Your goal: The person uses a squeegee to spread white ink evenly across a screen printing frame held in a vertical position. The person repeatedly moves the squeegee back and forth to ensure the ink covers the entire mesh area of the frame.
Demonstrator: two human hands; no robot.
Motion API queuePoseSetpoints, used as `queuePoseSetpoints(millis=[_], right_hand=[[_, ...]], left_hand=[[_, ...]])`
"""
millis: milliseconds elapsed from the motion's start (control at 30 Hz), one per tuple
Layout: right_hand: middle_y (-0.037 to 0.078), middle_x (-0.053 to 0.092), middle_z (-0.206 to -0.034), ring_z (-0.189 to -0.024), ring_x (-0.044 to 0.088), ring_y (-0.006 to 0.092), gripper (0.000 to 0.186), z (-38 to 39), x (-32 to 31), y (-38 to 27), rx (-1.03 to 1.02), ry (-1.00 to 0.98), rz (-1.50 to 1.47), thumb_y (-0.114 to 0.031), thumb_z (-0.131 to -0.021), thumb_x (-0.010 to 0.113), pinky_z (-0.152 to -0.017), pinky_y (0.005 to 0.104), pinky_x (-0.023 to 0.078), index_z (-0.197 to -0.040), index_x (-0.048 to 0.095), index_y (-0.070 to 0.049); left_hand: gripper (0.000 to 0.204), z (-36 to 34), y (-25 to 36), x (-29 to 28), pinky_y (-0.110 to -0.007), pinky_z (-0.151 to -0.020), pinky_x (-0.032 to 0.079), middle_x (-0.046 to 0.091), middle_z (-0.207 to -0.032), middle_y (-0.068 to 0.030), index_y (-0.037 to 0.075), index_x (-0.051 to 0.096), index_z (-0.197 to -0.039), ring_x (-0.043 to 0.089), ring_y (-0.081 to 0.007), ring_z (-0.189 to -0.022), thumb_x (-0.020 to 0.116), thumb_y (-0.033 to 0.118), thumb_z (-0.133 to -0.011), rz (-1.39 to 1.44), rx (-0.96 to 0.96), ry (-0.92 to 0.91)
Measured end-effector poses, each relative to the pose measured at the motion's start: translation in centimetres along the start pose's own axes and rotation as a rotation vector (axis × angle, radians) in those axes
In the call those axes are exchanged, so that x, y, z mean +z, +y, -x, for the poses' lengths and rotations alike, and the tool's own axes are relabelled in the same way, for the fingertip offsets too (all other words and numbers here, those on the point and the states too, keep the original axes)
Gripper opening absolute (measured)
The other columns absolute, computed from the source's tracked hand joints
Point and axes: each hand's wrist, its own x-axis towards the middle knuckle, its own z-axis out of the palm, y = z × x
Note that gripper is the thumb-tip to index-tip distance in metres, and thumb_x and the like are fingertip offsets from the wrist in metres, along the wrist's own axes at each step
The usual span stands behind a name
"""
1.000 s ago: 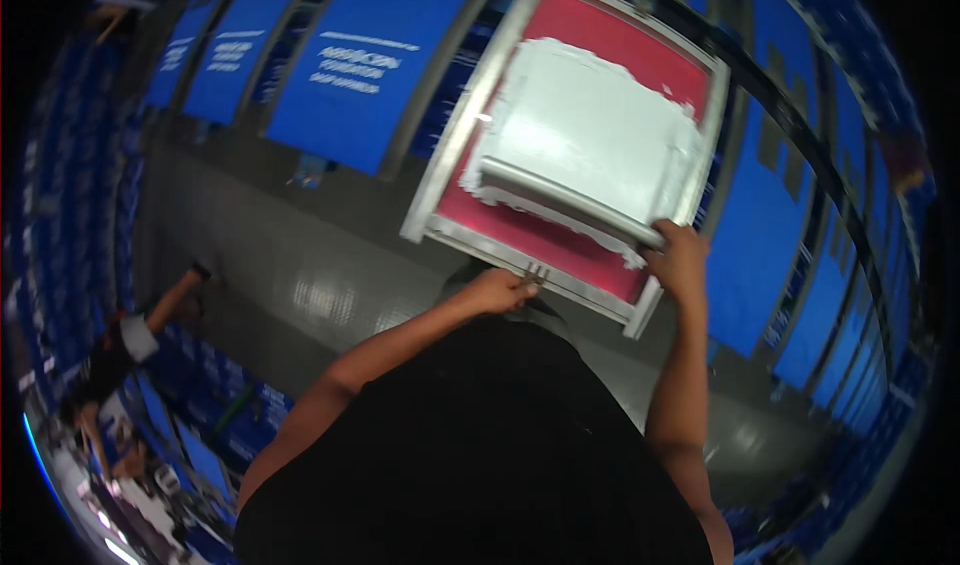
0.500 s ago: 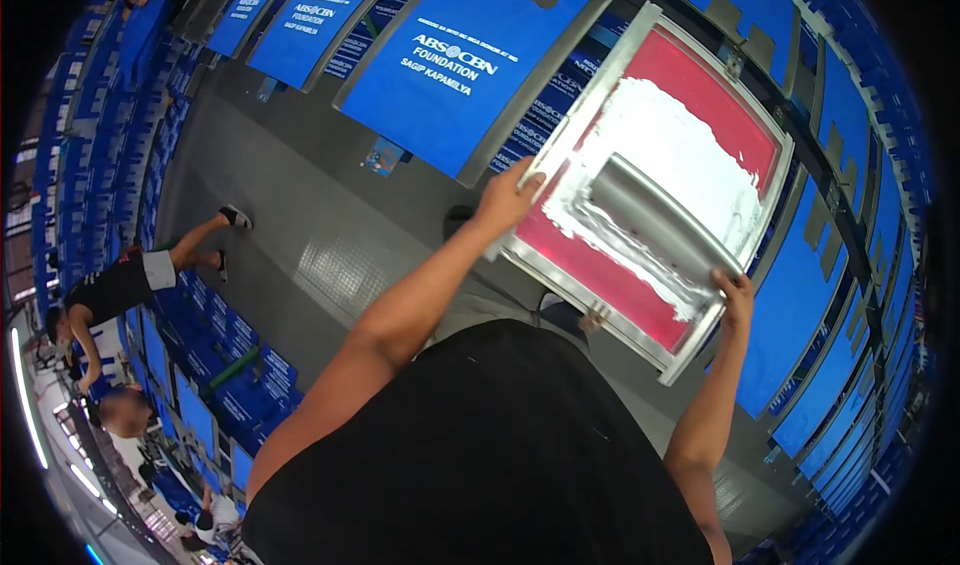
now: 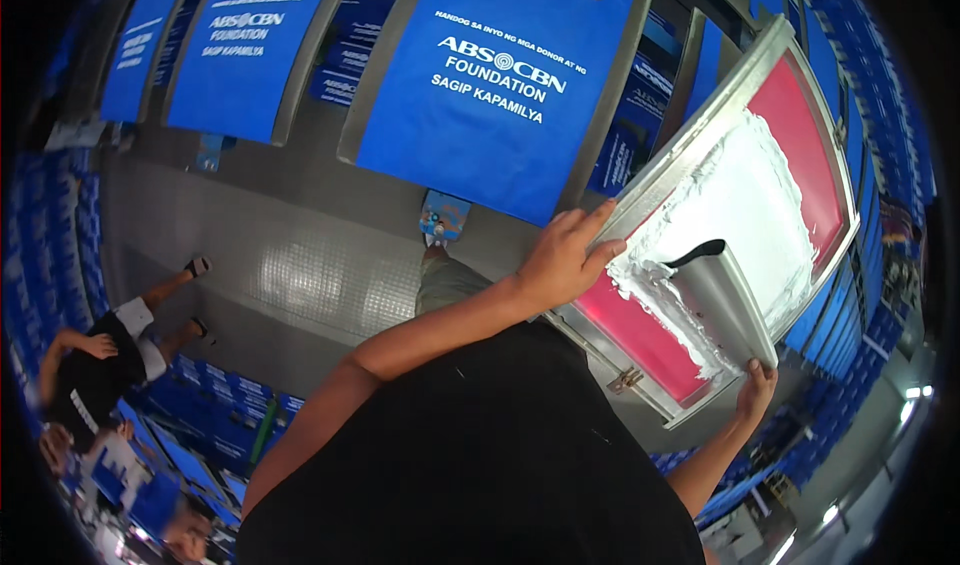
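Blue panels (image 3: 480, 150) flank the metal-framed red screen (image 3: 810, 140)

Small lamps (image 3: 830, 513) glare white near the lower right rim, while the light over my work nearly bleaches the white paint (image 3: 755, 190) and leaves a pale sheen on the textured grey floor (image 3: 330, 275). My black shirt (image 3: 470, 445) sinks into darkness with little detail, though my left hand (image 3: 562, 258) comes out fairly crisp. Toward the edges, the blue boards (image 3: 250, 50) bend, the people (image 3: 110, 370) at lower left turn soft, and the corners go black.
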Motion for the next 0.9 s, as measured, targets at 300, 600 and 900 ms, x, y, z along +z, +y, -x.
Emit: queuePoseSetpoints(millis=[300,600,900], right_hand=[[0.011,0.065,-0.105,-0.1,0.06,0.0227,0.052,2.2,1.7,-2.6,0.068,0.056,0.002,-0.013,-0.068,0.081,-0.094,0.0341,0.042,-0.112,0.059,0.004],[0.007,0.066,-0.099,-0.094,0.06,0.0179,0.05,-5.1,14.3,-3.4,-0.047,-0.156,0.001,-0.015,-0.067,0.08,-0.088,0.0309,0.043,-0.111,0.063,0.002],[0.007,0.068,-0.09,-0.084,0.062,0.0167,0.033,-5.3,34.0,-9.4,-0.065,-0.423,-0.061,-0.009,-0.071,0.075,-0.082,0.0305,0.047,-0.102,0.067,0.0]], left_hand=[[0.052,-1.8,-1.2,-1.3,-0.04,-0.079,0.047,0.062,-0.098,-0.021,-0.004,0.051,-0.128,0.059,-0.0347,-0.091,0.065,0.026,-0.089,0.076,-0.035,-0.057],[0.047,0.6,-3.0,-9.7,-0.036,-0.084,0.05,0.064,-0.105,-0.0255,-0.005,0.056,-0.124,0.065,-0.0349,-0.097,0.065,0.025,-0.089,-0.036,-0.07,0.254],[0.045,2.7,-7.7,-23.3,-0.031,-0.084,0.05,0.066,-0.111,-0.0231,-0.006,0.057,-0.122,0.066,-0.0247,-0.101,0.064,0.025,-0.09,-0.157,-0.19,0.467]])
